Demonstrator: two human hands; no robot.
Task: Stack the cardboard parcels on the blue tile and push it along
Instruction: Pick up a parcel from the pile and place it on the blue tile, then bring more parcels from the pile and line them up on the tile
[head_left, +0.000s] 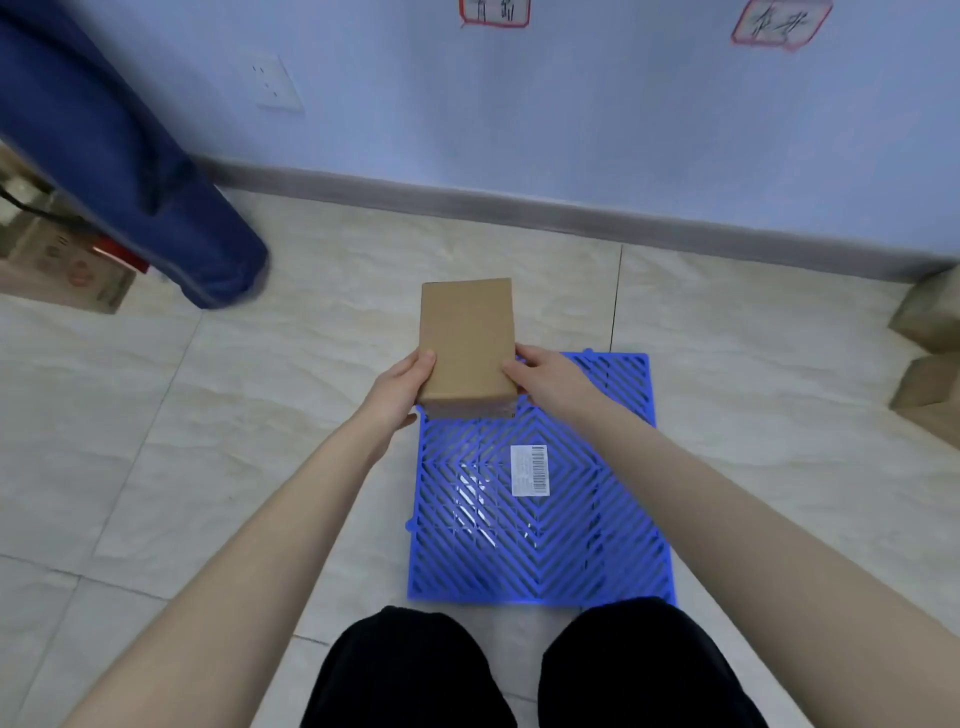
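Note:
A plain brown cardboard parcel is held between both hands over the far left corner of the blue slatted tile. My left hand grips its left side, thumb on top. On the opposite side, my right hand grips it the same way. The tile lies flat on the floor in front of my knees and carries a white barcode label. Whether the parcel touches the tile I cannot tell.
More cardboard parcels sit at the right edge by the wall. A dark blue fabric bundle leans at the upper left, with a printed box behind it. The wall and grey skirting run across the far side.

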